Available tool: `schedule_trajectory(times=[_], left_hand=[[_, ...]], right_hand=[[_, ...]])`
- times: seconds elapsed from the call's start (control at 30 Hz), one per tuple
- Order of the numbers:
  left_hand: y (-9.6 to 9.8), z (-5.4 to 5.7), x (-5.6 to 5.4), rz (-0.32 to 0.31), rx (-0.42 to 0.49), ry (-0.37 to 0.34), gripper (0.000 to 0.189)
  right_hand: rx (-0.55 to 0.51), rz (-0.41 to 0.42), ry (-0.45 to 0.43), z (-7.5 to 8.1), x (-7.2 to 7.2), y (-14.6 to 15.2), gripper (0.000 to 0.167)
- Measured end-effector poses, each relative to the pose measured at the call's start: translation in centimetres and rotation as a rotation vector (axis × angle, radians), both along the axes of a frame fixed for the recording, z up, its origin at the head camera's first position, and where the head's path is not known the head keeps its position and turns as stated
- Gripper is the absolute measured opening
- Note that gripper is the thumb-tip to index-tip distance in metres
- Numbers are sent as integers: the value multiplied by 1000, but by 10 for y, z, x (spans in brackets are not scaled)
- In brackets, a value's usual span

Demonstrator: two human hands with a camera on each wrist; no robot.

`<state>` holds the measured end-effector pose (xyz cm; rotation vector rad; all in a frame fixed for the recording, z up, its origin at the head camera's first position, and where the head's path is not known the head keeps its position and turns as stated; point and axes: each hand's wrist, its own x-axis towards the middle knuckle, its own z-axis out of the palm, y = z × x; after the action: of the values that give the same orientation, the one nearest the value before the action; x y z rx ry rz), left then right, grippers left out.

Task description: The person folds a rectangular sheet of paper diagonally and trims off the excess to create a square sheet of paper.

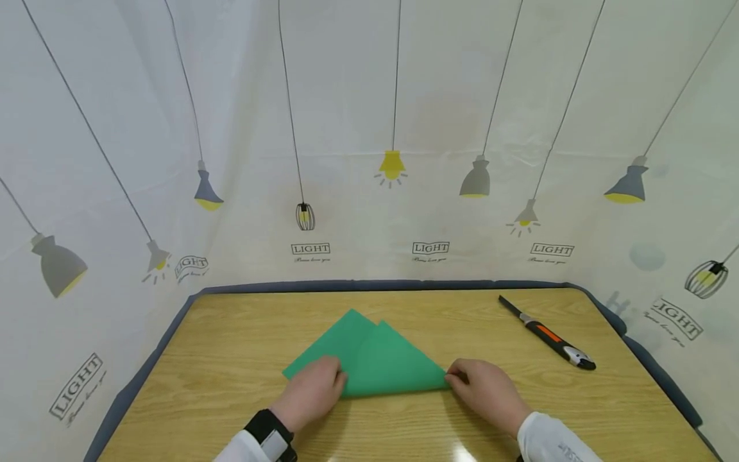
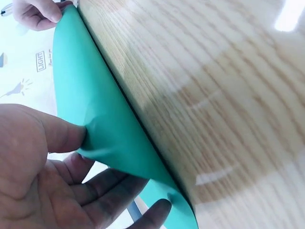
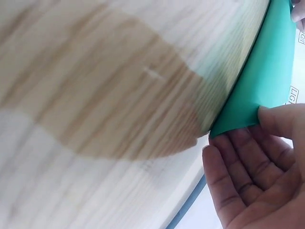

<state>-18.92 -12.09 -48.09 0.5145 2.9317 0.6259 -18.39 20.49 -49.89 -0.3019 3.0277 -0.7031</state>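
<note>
A green sheet of paper (image 1: 387, 362), folded over on itself, lies on the wooden table with two points toward the back and its folded edge toward me. My left hand (image 1: 314, 391) pinches the upper layer between thumb and fingers at its left side; the left wrist view shows that layer of paper (image 2: 102, 105) lifted in a curve. At the right corner, my right hand (image 1: 485, 391) pinches the paper (image 3: 252, 90) between thumb and fingertips, as the right wrist view shows.
A utility knife (image 1: 548, 337) with a black and orange handle lies at the right of the wooden table (image 1: 231, 333), its blade end pointing back left. A dark edging (image 1: 369, 285) runs round the table, and a white lamp-print curtain (image 1: 346, 96) hangs behind.
</note>
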Motion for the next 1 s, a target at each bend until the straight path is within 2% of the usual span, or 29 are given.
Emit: schedule_trajectory(times=[0.17, 0.43, 0.53, 0.63, 0.73, 0.93, 1.0], left_hand=[[4, -1, -3, 38, -35, 31, 22], [9, -8, -7, 118, -104, 100, 20], [11, -10, -6, 121, -134, 118, 24], [12, -12, -3, 72, -180, 136, 40], [13, -12, 1, -9, -230, 143, 52], [15, -12, 4, -208, -286, 113, 55], [16, -13, 5, -246, -299, 80, 54]], right_hand=[[1, -21, -10, 2, -1, -4, 6], [43, 48, -3, 0, -4, -7, 20], [81, 85, 21, -1, -4, -9, 22], [108, 103, 37, -2, -3, -9, 22], [118, 102, 32, -2, -3, -10, 21], [105, 100, 19, -2, -3, -10, 21], [105, 97, 22, -2, -3, -10, 21]])
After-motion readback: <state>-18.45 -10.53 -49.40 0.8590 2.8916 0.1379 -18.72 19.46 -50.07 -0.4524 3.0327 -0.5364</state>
